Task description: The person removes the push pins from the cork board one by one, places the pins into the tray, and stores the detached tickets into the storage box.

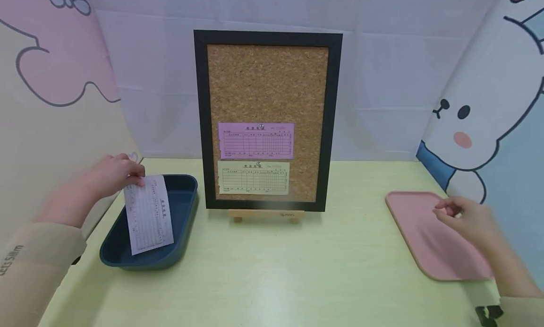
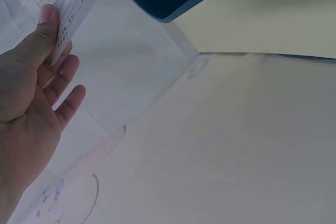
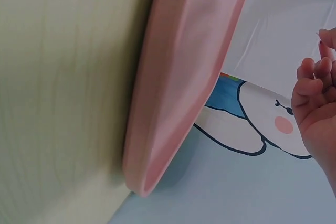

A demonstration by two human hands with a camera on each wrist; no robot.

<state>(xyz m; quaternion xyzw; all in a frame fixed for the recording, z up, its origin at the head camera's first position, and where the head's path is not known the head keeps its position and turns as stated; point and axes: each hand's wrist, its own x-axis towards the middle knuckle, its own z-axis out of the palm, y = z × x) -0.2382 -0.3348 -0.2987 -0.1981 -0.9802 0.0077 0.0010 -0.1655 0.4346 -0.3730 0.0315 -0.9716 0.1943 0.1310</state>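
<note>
My left hand [image 1: 114, 175] pinches a white receipt slip [image 1: 149, 218] by its upper end, the thumb flat on the printed face in the left wrist view. Printed rows and a heading show on the slip, which hangs tilted over the dark blue tray [image 1: 190, 223]. On the right, my right hand [image 1: 469, 220] is over the pink tray [image 1: 414, 213], thumb and forefinger meeting at the tips. A thin, sharp pin point [image 3: 317, 34] sticks out from those fingertips in the right wrist view; the pin's head is hidden.
A black-framed cork board [image 1: 267, 86] stands on a small wooden easel [image 1: 265, 214] in the middle. Pinned low on it are a purple slip [image 1: 256, 145] and, below, a pale yellow slip [image 1: 253, 180]. Cartoon-printed cloth walls [image 1: 471, 100] enclose the table.
</note>
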